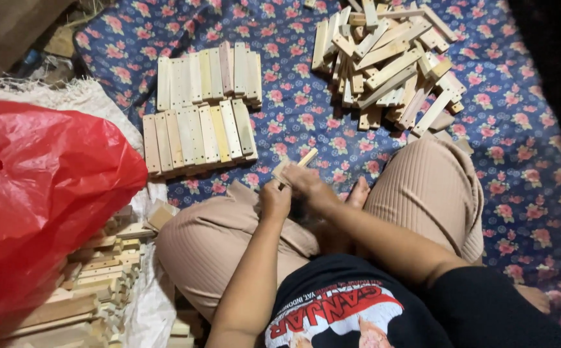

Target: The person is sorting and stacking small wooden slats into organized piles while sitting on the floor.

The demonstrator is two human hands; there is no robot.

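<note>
Work sat somewhere in the middle, judging by how the wood was split between three places. Both hands were together over the person's lap: the left hand (275, 201) and the right hand (307, 187) were closed on one short wooden slat (293, 166), which stuck up and away from the fingers toward the floral cloth (525, 161); the exact grip of each finger could not be made out. Ahead and to the left, sorted slats (200, 106) lay flat side by side in two neat rows on the cloth, their long edges touching, the nearer row just beyond the person's left knee (216, 238). Ahead and to the right, a loose heap of slats (387, 61) lay crossed over one another at all angles, well apart from the tidy rows, and it looked at least as large as the arranged lot, so a good share appeared still to be handled. A few stray pieces rested just beside the right knee (429, 187). On the person's left, a red plastic bag (42, 200) bulged over a white woven sack (68, 96), and beneath it further stacked wooden pieces (100, 270) showed in layers; whether those were finished stock or raw supply could not be told
</note>
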